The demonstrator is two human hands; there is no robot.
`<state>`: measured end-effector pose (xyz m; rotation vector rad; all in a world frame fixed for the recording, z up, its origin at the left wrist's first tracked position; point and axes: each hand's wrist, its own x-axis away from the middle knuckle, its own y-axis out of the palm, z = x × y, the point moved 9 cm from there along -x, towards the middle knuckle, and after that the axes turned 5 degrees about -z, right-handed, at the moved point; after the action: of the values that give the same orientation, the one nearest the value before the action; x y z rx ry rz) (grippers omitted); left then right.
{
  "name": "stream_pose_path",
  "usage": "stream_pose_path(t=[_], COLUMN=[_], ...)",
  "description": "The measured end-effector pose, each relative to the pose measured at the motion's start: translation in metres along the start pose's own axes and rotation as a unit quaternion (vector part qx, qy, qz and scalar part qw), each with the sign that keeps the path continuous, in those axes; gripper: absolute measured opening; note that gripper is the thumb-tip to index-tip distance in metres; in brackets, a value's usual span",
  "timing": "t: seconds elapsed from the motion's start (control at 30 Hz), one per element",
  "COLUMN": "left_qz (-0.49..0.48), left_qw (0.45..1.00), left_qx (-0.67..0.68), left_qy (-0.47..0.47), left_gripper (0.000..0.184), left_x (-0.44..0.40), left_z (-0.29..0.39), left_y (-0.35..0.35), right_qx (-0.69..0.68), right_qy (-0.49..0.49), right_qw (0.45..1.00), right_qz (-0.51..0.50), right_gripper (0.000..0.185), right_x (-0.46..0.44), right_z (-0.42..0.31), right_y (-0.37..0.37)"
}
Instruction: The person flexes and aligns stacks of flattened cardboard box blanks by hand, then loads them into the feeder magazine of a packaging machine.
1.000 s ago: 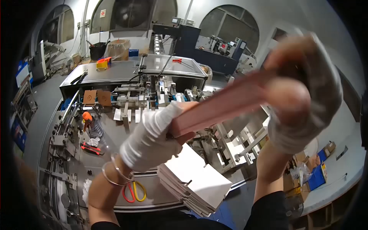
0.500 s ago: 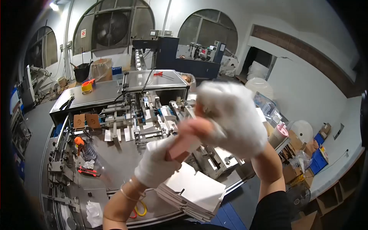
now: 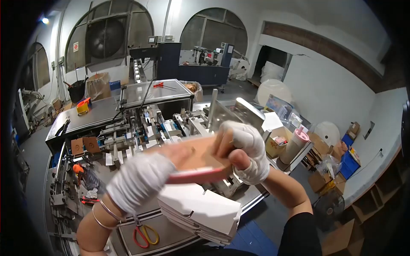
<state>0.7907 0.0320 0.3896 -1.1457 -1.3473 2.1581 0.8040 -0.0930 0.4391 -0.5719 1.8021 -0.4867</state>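
Observation:
A brown cardboard piece with a pinkish-red edge (image 3: 201,155) is held up in front of me, blurred by motion; whether it is a folded box or a sleeve I cannot tell. My left hand (image 3: 147,175), in a white glove with bare fingertips, grips its left end. Gloved the same way, my right hand (image 3: 242,149) is closed on its right end, fingers curled and thumb towards me. Below the hands lies a stack of white card sheets (image 3: 203,209), partly covered by them. Scissors with red and yellow handles (image 3: 145,236) rest beside the stack.
A machine with metal guides (image 3: 124,134) spans the bench behind my hands. On the left are a clear bottle with an orange top (image 3: 89,178), a red cutter (image 3: 89,201) and brown card pieces (image 3: 84,146). A pink-topped roll (image 3: 299,138) stands at the right.
My hands have moved apart from their close, overlapping position, with the right lower and the left further left. The cardboard piece now stretches between them. The view has shifted slightly right.

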Motion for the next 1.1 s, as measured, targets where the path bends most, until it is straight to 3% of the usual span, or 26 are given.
stream_pose_path(t=[0.03,0.07,0.13,0.17,0.23,0.3,0.33,0.4,0.43,0.47,0.5,0.57,0.63,0.67,0.77,0.83,0.9,0.97,1.0,1.03,1.1], left_qz=[0.097,0.117,0.111,0.109,0.138,0.192,0.228,0.312,0.349,0.418,0.399,0.320,0.361,0.313,0.236,0.272,0.228,0.157,0.142,0.124,0.135], left_qw=[0.980,0.969,0.971,0.972,0.976,0.972,0.970,0.943,0.913,0.847,0.824,0.738,0.594,0.561,0.425,0.546,0.653,0.688,0.729,0.689,0.699], left_qx=[-0.154,-0.206,-0.206,-0.205,-0.161,-0.120,-0.053,0.107,0.184,0.327,0.392,0.567,0.706,0.751,0.869,0.788,0.707,0.702,0.661,0.707,0.692], left_qy=[0.075,0.064,0.051,0.044,0.040,0.062,0.066,-0.049,-0.106,-0.033,-0.090,-0.174,-0.136,-0.152,-0.090,-0.078,-0.150,-0.089,-0.106,-0.100,-0.122], left_gripper=[0.040,0.046,0.042,0.040,0.049,0.056,0.056,0.049,0.046,0.039,0.035,0.033,0.031,0.036,0.042,0.042,0.042,0.041,0.037,0.034,0.033], left_x=[0.005,0.006,0.008,0.008,0.011,0.013,0.014,0.020,0.020,0.013,0.004,-0.013,-0.041,-0.057,-0.093,-0.116,-0.137,-0.185,-0.201,-0.217,-0.256], left_z=[0.014,0.009,0.007,0.007,0.005,0.005,0.005,-0.028,-0.048,-0.057,-0.070,-0.101,-0.067,-0.076,-0.067,-0.109,-0.125,-0.155,-0.160,-0.159,-0.205], left_y=[-0.022,-0.020,-0.021,-0.021,-0.024,-0.028,-0.035,-0.027,-0.016,-0.005,0.007,0.063,0.064,0.093,0.078,0.071,0.068,0.092,0.094,0.101,0.127], right_qx=[-0.007,0.016,0.077,0.097,0.137,0.150,0.230,0.333,0.357,0.361,0.397,0.494,0.578,0.539,0.529,0.533,0.506,0.525,0.499,0.494,0.475], right_qy=[0.009,-0.032,-0.092,-0.090,-0.082,-0.048,-0.057,-0.072,-0.077,-0.046,-0.030,0.051,0.015,-0.010,-0.004,0.047,0.073,0.098,0.112,0.125,0.127], right_qw=[1.000,0.999,0.990,0.990,0.987,0.983,0.968,0.940,0.931,0.928,0.908,0.850,0.814,0.842,0.849,0.844,0.857,0.842,0.858,0.860,0.871], right_qz=[-0.003,-0.011,-0.080,-0.056,-0.006,0.093,0.083,0.021,-0.029,-0.087,-0.129,-0.179,-0.062,0.020,-0.005,-0.041,-0.059,-0.070,-0.050,-0.031,-0.003], right_gripper=[0.056,0.058,0.067,0.069,0.074,0.097,0.098,0.099,0.099,0.099,0.097,0.076,0.051,0.037,0.038,0.044,0.043,0.044,0.042,0.039,0.040], right_x=[0.001,0.002,0.006,0.007,0.017,0.042,0.049,0.062,0.070,0.081,0.089,0.098,0.102,0.100,0.107,0.112,0.111,0.106,0.108,0.109,0.112], right_z=[-0.001,-0.002,-0.002,-0.001,0.000,0.019,0.016,0.012,0.013,0.021,0.022,0.035,0.032,0.021,0.010,0.009,0.017,0.031,0.045,0.059,0.084], right_y=[0.001,0.002,0.007,-0.001,-0.015,-0.035,-0.034,-0.014,0.003,0.021,0.035,0.037,0.010,-0.007,-0.052,-0.080,-0.105,-0.122,-0.133,-0.140,-0.149])
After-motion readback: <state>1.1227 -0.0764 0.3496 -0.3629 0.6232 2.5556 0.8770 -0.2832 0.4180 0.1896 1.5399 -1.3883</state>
